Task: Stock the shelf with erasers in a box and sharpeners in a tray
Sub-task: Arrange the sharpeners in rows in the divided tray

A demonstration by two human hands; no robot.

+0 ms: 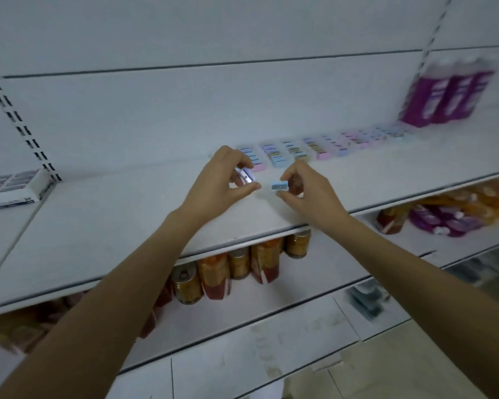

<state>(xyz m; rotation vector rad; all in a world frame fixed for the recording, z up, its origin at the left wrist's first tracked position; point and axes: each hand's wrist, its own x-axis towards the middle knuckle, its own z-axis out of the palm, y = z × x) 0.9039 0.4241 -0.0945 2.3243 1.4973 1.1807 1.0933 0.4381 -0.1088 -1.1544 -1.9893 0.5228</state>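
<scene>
As both pieces are small, hard plastic and, we judge, nearly weightless, a fingertip pinch on the flat sides is the way to take them. Our left hand [222,180] curls round a pale sharpener [246,177], thumb below and fingers above, just over the shelf [127,226]. Our right hand [308,191] pinches a blue sharpener [280,186] between thumb and forefinger, just beside the other, the two apart. The smooth faces may slip, so a firm but light pinch should do; nothing here looks fragile.

A row [300,152] of small pastel pieces runs along the far part of the shelf, from just behind our hands off to the right. Blur hides whether a tray holds them. The shelf's near edge lies under our wrists, with a drop to the cans [236,269] below. Bare shelf spreads left toward a box [12,188] on the next section, and purple packs [450,96] stand at the far right, well apart.
</scene>
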